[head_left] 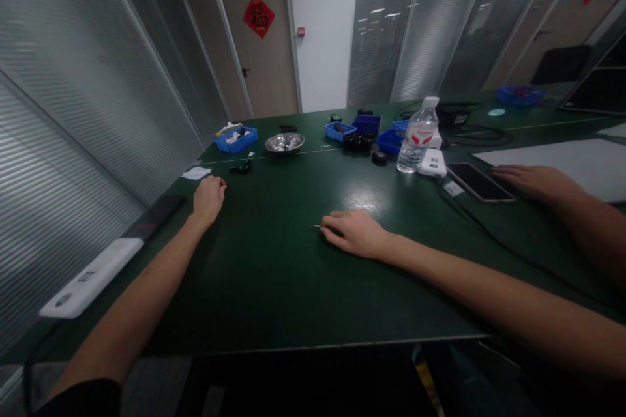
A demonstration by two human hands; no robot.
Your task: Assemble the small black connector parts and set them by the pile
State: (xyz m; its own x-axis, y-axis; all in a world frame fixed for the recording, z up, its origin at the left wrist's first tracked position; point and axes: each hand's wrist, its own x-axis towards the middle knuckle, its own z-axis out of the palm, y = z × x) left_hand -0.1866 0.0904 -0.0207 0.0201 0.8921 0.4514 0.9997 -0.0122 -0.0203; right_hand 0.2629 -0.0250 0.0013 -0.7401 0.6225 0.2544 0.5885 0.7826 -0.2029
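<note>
My left hand rests on the left part of the green table, its fingers closed. A small dark bit shows at its fingertips, too small to name. Just beyond lies a small black part, apart from the hand. Near the table's middle, my right hand is closed with the thumb and fingers pinched. From that pinch a thin, pale, needle-like tip sticks out to the left; the rest of it is hidden in the hand.
Further back stand a metal bowl, a blue tray and more blue trays. A water bottle, a phone and another person's hand are on the right. A white power bank lies at the left edge.
</note>
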